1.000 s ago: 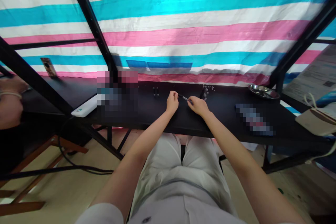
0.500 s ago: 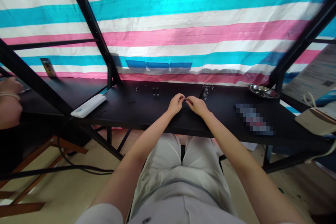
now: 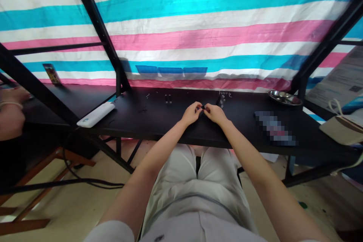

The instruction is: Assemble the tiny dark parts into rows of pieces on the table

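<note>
Above the black table [image 3: 136,121], my left hand [image 3: 192,113] and my right hand [image 3: 214,113] meet at the fingertips. Between them they pinch a small dark piece [image 3: 203,107], too small to name. Just beyond my right hand lie a dark strip [image 3: 218,100] and several small grey pieces [image 3: 222,101], with a row of thin whitish bits [image 3: 225,93] behind them. Two short dark pieces with pale ends [image 3: 168,99] lie side by side to the left of my hands.
A long white case [image 3: 96,114] rests at the table's left. On the right are a shiny metal dish [image 3: 284,98], a blurred-out flat item [image 3: 275,128] and a beige bag [image 3: 342,129]. Another person's arm [image 3: 11,117] shows at far left. Black frame posts [image 3: 98,22] flank the table.
My hands have shifted slightly right and turned the small dark piece, which now shows between the fingertips. The other person's hand at far left has moved a little.
</note>
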Available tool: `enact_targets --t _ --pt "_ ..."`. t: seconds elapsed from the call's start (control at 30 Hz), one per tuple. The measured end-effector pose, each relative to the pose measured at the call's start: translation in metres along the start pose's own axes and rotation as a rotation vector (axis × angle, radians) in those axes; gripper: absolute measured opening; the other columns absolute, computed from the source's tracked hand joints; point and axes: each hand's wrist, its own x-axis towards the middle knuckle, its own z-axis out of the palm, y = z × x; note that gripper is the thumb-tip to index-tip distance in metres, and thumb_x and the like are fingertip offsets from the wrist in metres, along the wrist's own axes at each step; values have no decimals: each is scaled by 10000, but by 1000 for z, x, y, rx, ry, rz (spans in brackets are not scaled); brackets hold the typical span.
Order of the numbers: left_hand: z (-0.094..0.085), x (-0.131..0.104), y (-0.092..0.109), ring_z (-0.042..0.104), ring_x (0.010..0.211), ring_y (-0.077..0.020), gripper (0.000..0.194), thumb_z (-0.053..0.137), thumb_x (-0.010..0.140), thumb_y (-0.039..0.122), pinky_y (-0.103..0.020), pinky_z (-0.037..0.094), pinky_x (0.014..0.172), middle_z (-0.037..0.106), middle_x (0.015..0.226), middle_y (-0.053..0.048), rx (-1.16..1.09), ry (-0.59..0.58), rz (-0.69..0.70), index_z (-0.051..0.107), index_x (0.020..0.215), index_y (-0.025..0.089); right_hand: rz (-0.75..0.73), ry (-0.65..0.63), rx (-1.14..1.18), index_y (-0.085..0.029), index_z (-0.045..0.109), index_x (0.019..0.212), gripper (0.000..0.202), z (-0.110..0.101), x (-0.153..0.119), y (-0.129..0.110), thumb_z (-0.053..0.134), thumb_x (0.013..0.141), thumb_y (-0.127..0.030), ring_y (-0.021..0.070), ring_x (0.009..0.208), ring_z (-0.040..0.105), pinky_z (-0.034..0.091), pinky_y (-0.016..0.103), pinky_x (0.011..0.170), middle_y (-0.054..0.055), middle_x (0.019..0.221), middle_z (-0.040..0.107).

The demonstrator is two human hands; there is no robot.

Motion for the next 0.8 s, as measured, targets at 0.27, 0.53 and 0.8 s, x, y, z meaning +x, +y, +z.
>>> enact_targets --t 0.27,0.53,0.8 --pt "0 -1 3 534 707 -108 151 473 807 141 -250 450 703 592 848 -11 92 -29 14 553 930 180 445 64 46 -199 636 777 183 -11 -1 37 547 803 -357 166 746 618 410 242 666 44 756 681" --pt "-1 -1 7 516 691 -116 156 469 780 130 -269 446 715 587 823 -12 116 -37 25 554 903 177 548 50 -46 -202 688 842 245 -7 2 37 534 815 -391 204 826 630 440 278 709 76 831 690" --pt "-2 -2 7 522 699 -120 167 474 772 123 -273 450 723 590 821 -14 120 -44 15 558 905 177 537 67 -39 -201 698 879 261 -5 1 39 538 825 -400 211 834 633 455 291 735 87 856 693"
